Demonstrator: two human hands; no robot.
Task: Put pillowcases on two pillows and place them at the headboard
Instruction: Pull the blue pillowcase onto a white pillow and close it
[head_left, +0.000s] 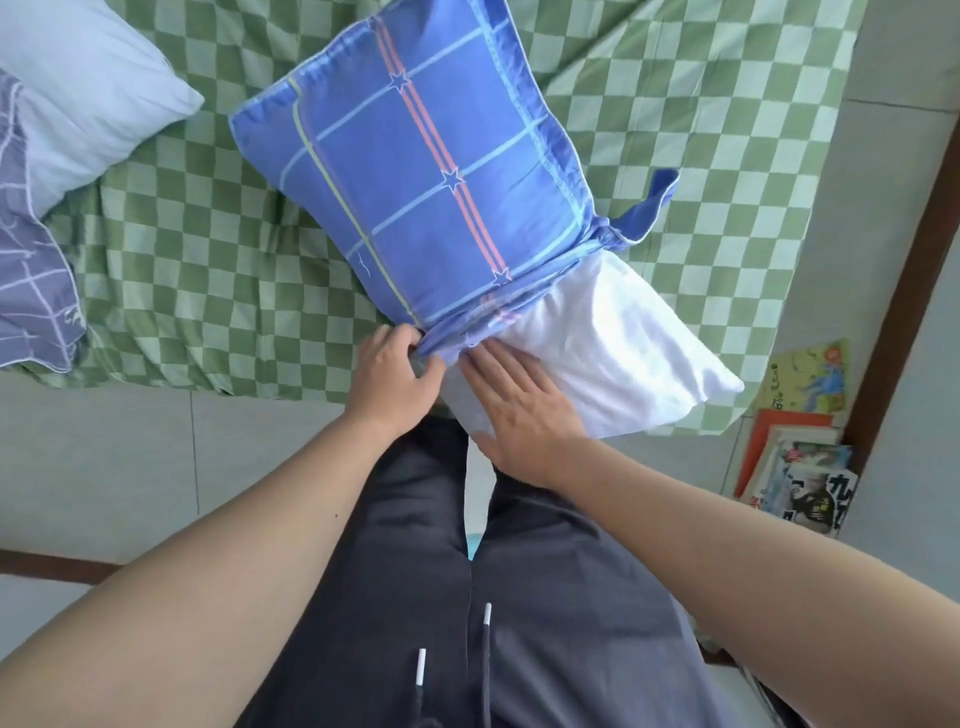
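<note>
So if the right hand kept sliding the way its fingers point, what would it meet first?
The right hand lies flat on the white pillow, fingers pointing up-left. Straight on, they would likely meet the bunched open edge of the blue plaid pillowcase almost at once.

Large black characters show on a magazine cover (818, 501) by the wall, too partial to read.

Left hand (395, 374) grips blue pillowcase (415, 176); right hand (519, 410) presses white pillow (613, 353).

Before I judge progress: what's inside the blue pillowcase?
A white pillow, its near end sticking out of the blue pillowcase. The covered part is hidden.
</note>
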